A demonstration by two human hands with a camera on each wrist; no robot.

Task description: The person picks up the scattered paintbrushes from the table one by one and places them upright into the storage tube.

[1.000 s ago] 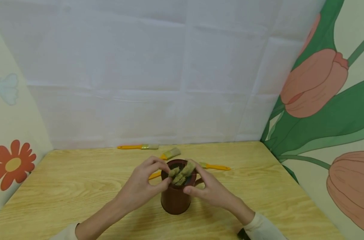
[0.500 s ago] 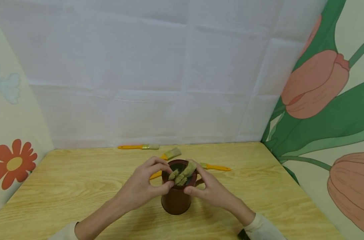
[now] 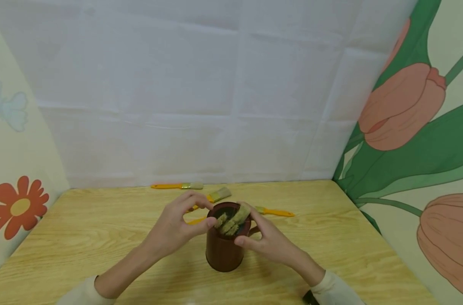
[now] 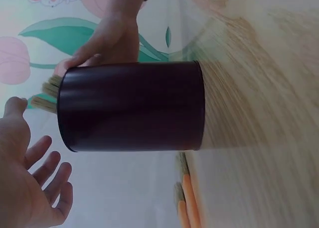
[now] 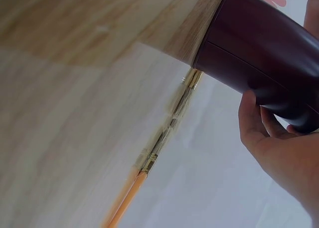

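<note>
A dark brown cup (image 3: 224, 254) stands on the wooden table (image 3: 101, 228), with the bristle ends of several brushes (image 3: 231, 221) poking out of its mouth. My right hand (image 3: 250, 231) grips the cup's right side near the rim, thumb on the wall and a finger against the bristles. In the right wrist view its fingers (image 5: 259, 123) curl round the cup (image 5: 264, 73). My left hand (image 3: 201, 212) hovers just left of the rim, holding nothing. The left wrist view shows its fingers (image 4: 47, 178) spread and apart from the cup (image 4: 129, 106).
Paint brushes with orange handles lie on the table behind the cup: one by the back wall (image 3: 176, 186), one near the middle (image 3: 216, 195), one to the right (image 3: 275, 212). A white sheet hangs at the back, with flowered panels on both sides.
My left hand has let go of the bristles it was pinching and drawn back a little to the left. The right hand and the cup stay put.
</note>
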